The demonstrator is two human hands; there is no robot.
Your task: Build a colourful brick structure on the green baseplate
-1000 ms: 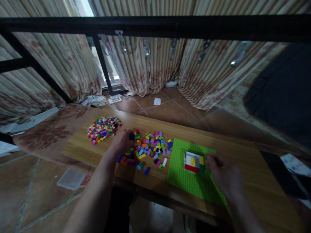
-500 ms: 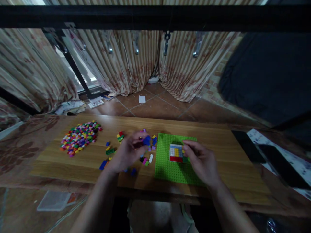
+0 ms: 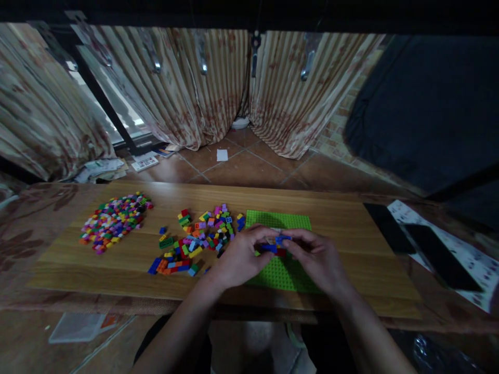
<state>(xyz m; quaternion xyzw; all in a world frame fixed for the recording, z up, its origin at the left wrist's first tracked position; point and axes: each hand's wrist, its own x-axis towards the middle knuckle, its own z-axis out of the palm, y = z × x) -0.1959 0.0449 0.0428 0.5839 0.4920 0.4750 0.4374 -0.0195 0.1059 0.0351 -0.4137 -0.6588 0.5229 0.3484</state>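
My left hand pinches a blue brick above the green baseplate. Close beside it, my right hand has thumb and fingertips closed on a second small blue brick. The two blue pieces are very near each other; whether they touch I cannot tell. Beneath the fingers sits a small built block of bricks, mostly hidden, with part of its red row showing.
Loose mixed bricks lie left of the baseplate on the wooden board. Farther left is a heap of small bricks. A black phone-like slab and a printed sheet lie at the right.
My left hand has moved right from the loose bricks to the baseplate, carrying blue. My right hand's fingertips have shifted from the built block's side to a blue brick. The view has shifted slightly.
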